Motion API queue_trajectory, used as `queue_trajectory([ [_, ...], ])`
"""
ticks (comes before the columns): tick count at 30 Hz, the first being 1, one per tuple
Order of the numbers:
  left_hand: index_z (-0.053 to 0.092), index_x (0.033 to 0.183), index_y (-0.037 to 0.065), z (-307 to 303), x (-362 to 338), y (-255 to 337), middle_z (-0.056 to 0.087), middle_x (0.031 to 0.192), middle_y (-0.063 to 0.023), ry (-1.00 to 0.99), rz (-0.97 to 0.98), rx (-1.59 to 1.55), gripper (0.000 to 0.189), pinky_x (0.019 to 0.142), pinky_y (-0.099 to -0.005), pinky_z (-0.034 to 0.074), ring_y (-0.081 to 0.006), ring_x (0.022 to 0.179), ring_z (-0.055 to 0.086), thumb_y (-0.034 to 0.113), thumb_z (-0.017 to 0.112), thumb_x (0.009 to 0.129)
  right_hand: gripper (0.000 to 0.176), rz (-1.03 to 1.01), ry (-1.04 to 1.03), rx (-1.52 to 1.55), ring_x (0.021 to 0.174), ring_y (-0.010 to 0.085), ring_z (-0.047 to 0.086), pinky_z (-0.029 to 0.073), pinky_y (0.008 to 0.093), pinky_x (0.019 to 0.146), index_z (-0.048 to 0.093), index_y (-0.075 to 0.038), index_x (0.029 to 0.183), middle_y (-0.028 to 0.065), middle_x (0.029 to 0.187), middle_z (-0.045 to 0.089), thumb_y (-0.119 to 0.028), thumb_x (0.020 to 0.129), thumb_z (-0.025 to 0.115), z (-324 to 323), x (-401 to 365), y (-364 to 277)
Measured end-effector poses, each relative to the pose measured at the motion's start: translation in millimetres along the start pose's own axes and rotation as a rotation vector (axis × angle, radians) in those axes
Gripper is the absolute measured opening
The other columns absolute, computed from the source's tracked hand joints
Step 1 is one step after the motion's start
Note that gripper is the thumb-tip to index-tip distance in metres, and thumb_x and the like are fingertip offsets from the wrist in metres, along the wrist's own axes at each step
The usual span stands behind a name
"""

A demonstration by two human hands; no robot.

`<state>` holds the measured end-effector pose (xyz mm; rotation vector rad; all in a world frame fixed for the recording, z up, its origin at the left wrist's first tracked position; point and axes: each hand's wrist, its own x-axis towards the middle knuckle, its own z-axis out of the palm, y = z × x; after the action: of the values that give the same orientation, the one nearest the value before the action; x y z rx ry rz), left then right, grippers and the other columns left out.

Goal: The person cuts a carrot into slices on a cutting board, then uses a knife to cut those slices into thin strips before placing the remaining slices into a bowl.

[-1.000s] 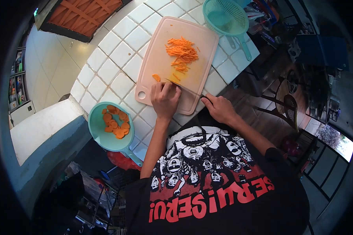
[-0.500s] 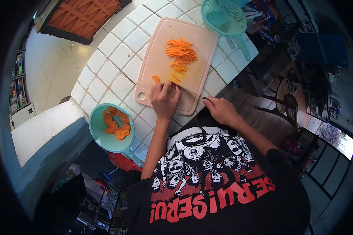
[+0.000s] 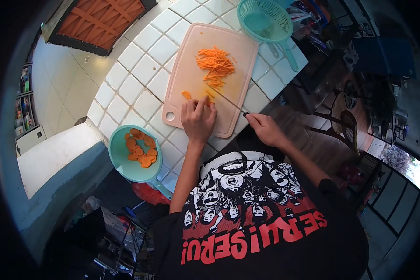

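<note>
A pale pink cutting board (image 3: 179, 70) lies on the tiled counter. My right hand (image 3: 264, 129) grips the dark handle of a knife (image 3: 229, 102), whose thin blade slants up and left over the board. With fingers bent down on the board, my left hand (image 3: 199, 120) presses a piece of carrot (image 3: 210, 103), mostly hidden beneath the fingertips. Above the blade tip sits a heap of carrot strips (image 3: 214, 64). A small carrot offcut (image 3: 186, 95) lies just above my left fingers.
Left of the board, a turquoise handled basin (image 3: 121, 161) holds several carrot slices (image 3: 137, 151). A green colander (image 3: 266, 30) stands at the board's upper right. White tiles (image 3: 147, 72) form the counter, and a chair (image 3: 340, 123) stands beyond its right edge.
The knife has shifted up and away from my left fingertips, with its tip now close to the strip heap. My left fingers have spread slightly around the carrot piece. The view has shifted slightly.
</note>
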<state>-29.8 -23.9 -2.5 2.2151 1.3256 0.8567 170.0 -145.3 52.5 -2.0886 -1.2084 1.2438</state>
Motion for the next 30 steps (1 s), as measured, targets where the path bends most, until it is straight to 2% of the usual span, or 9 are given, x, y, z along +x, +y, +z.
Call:
queue_trajectory([
  [3, 0.07, 0.108, 0.008, -1, -1, 1, 0.058, 0.087, -0.0077, -0.004, -0.011, 0.0, 0.027, 0.077, -0.0412, 0.047, -0.0262, 0.084, 0.057, 0.016, 0.075, 0.083, 0.047, -0.005, 0.008, -0.14, 0.072, 0.0463, 0.063, 0.047, 0.0529, 0.068, 0.059, 0.001, 0.088, 0.0247, 0.075, 0.063, -0.042, 0.106, 0.05, 9, 3, -11],
  [5, 0.071, 0.107, 0.008, -1, -1, 1, 0.059, 0.088, -0.0089, -0.005, -0.172, -0.143, 0.023, 0.079, -0.0404, 0.047, -0.026, 0.085, 0.057, 0.013, 0.073, 0.085, 0.047, 0.019, 0.012, -0.225, 0.077, 0.0477, 0.065, 0.048, 0.0559, 0.07, 0.061, -0.001, 0.093, 0.0248, 0.076, 0.066, -0.044, 0.105, 0.05, 8, 0, -23],
  [7, 0.071, 0.11, 0.009, -4, 1, 1, 0.059, 0.091, -0.0099, 0.06, -0.144, -0.175, 0.023, 0.08, -0.0403, 0.047, -0.0266, 0.087, 0.057, 0.011, 0.071, 0.086, 0.047, 0.045, 0.014, -0.31, 0.081, 0.0491, 0.067, 0.05, 0.0589, 0.072, 0.064, -0.002, 0.097, 0.0249, 0.078, 0.069, -0.047, 0.104, 0.051, 9, -2, -26],
  [9, 0.072, 0.112, 0.009, -8, 3, 2, 0.059, 0.094, -0.0109, 0.124, -0.116, -0.211, 0.025, 0.082, -0.0403, 0.047, -0.0272, 0.089, 0.057, 0.009, 0.069, 0.088, 0.045, -0.011, 0.077, -0.417, 0.076, 0.0473, 0.068, 0.051, 0.0585, 0.068, 0.064, -0.005, 0.102, 0.0241, 0.076, 0.069, -0.048, 0.103, 0.053, 9, -5, -24],
  [14, 0.071, 0.124, 0.011, -14, 4, -8, 0.057, 0.11, -0.0118, 0.002, 0.036, 0.072, 0.041, 0.09, -0.0413, 0.046, -0.0288, 0.102, 0.055, 0.004, 0.066, 0.085, 0.044, -0.077, 0.138, -0.464, 0.072, 0.0438, 0.07, 0.052, 0.0563, 0.062, 0.062, -0.006, 0.102, 0.0216, 0.074, 0.069, -0.049, 0.102, 0.055, 8, -10, -25],
  [19, 0.071, 0.124, 0.01, -21, 10, -6, 0.057, 0.111, -0.0116, -0.047, 0.003, 0.12, 0.041, 0.093, -0.0414, 0.045, -0.0285, 0.106, 0.054, 0.003, 0.065, 0.084, 0.043, -0.092, 0.155, -0.48, 0.071, 0.0431, 0.07, 0.052, 0.0554, 0.061, 0.062, -0.006, 0.1, 0.0205, 0.074, 0.069, -0.049, 0.102, 0.055, 6, -12, -22],
  [25, 0.071, 0.119, 0.007, -15, 11, -9, 0.058, 0.109, -0.0121, 0.046, -0.039, 0.031, 0.037, 0.094, -0.0424, 0.045, -0.0302, 0.106, 0.055, 0.005, 0.065, 0.082, 0.042, -0.056, 0.17, -0.418, 0.074, 0.0442, 0.069, 0.051, 0.0545, 0.063, 0.062, -0.006, 0.096, 0.0202, 0.074, 0.068, -0.047, 0.103, 0.055, 3, -18, -15],
  [27, 0.071, 0.117, 0.007, -14, 12, -8, 0.059, 0.107, -0.0123, 0.08, -0.055, -0.014, 0.034, 0.094, -0.0428, 0.045, -0.0306, 0.104, 0.055, 0.006, 0.067, 0.083, 0.043, 0.091, 0.114, -0.166, 0.077, 0.0461, 0.067, 0.05, 0.0524, 0.065, 0.062, -0.004, 0.094, 0.0217, 0.074, 0.066, -0.044, 0.104, 0.053, 2, -16, -12],
  [30, 0.071, 0.111, 0.007, -8, 15, -4, 0.059, 0.104, -0.012, 0.077, -0.045, -0.02, 0.028, 0.092, -0.0428, 0.046, -0.0306, 0.1, 0.056, 0.009, 0.072, 0.083, 0.043, 0.064, 0.081, 0.028, 0.076, 0.0473, 0.064, 0.048, 0.0516, 0.066, 0.062, -0.002, 0.094, 0.023, 0.073, 0.065, -0.042, 0.105, 0.052, 12, -4, -2],
])
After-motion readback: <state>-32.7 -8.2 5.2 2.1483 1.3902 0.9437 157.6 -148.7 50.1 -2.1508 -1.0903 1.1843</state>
